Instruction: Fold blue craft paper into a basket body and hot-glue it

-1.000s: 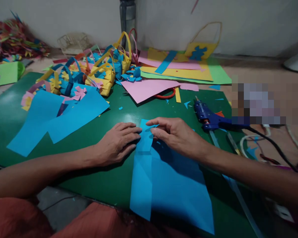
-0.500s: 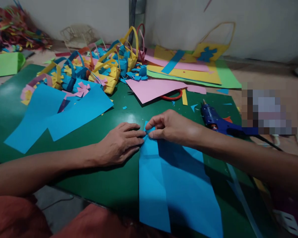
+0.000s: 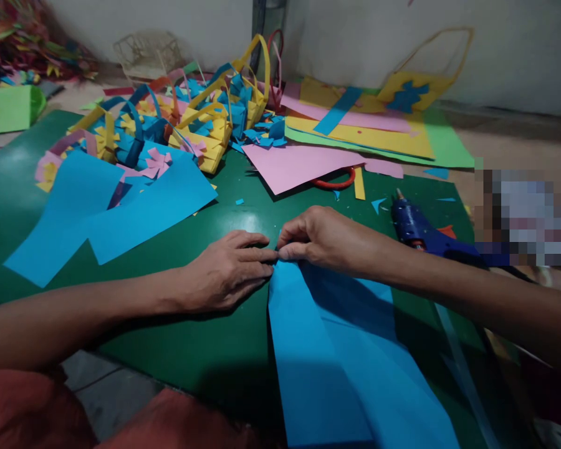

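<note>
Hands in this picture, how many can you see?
2: the left hand lies palm down on the green table, its fingertips by the far end of the blue paper; the right hand is across from it, at that same end.

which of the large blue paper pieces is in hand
The folded blue sheet in front of the person: the right hand pinches its far end, with the left hand at its edge. The other large blue pieces lie farther left, untouched.

Dim; glare on green tabletop (image 3: 244,219); slight blur.
</note>
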### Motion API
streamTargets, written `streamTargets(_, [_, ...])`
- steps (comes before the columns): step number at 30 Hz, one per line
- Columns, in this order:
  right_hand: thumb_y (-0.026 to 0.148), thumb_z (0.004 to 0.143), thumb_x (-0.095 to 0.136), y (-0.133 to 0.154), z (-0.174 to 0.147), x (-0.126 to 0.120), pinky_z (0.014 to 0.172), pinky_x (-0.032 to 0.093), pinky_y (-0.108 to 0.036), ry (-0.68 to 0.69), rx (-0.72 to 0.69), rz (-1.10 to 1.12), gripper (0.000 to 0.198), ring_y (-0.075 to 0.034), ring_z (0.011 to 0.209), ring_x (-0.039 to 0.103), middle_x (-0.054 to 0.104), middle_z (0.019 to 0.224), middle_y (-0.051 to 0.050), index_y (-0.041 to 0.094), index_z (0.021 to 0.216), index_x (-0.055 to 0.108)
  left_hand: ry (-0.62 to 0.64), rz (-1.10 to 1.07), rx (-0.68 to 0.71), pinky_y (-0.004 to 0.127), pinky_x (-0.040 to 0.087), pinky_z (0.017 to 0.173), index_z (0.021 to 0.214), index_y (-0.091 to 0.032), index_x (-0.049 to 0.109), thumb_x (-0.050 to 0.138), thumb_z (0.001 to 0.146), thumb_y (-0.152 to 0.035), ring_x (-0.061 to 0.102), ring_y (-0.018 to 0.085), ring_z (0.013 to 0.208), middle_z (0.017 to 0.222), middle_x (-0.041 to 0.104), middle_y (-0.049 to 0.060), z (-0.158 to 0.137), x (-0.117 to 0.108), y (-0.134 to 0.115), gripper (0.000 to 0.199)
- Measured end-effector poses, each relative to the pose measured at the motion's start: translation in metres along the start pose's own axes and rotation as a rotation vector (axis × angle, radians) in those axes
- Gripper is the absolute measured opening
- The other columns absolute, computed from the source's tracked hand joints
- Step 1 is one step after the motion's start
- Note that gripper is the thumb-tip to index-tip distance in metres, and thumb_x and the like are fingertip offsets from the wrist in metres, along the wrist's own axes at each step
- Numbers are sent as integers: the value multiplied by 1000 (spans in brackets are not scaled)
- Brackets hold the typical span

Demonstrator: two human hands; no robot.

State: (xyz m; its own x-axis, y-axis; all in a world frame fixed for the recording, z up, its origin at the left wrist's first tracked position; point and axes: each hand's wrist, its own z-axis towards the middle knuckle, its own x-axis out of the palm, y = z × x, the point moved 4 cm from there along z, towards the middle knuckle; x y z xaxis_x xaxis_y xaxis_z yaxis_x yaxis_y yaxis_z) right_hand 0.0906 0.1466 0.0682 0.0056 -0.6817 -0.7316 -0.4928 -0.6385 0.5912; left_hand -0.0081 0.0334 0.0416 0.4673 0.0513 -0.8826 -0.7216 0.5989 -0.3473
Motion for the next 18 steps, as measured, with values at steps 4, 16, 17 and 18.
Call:
streamTargets(4, [25, 73, 59, 1, 5, -1, 48, 25, -22, 34, 1, -73, 13, -7, 46, 35, 45, 46, 5, 17, 66, 67, 17, -27, -7, 41, 39, 97, 97, -14, 63, 43, 89, -19, 47, 25, 114, 116, 62, 7, -1, 0, 2, 22])
streamTargets(16, [19, 73, 52, -1, 19, -5, 45, 35, -20, 264, 70, -37, 13, -10, 46, 53, 59, 49, 1, 16, 70, 64, 30, 45, 1, 41, 44, 89, 97, -14, 63, 40, 89, -21, 48, 26, 108, 114, 57, 15, -1, -4, 1, 25])
streamTargets(17, [19, 72, 52, 0, 20, -5, 45, 35, -20, 258, 71, -39, 12, -10, 44, 52, 58, 49, 1, 16, 68, 63, 29, 45, 5, 42, 44, 88, 96, -14, 63, 41, 89, -21, 49, 26, 107, 114, 57, 15, -2, -4, 1, 25])
streamTargets(18, [18, 72, 53, 0, 21, -5, 44, 34, -20, 250, 71, -40, 11, -10, 43, 51, 58, 48, 2, 17, 66, 63, 29, 43, 10, 42, 44, 88, 96, -14, 64, 41, 88, -20, 49, 27, 107, 113, 58, 16, -3, -3, 1, 24])
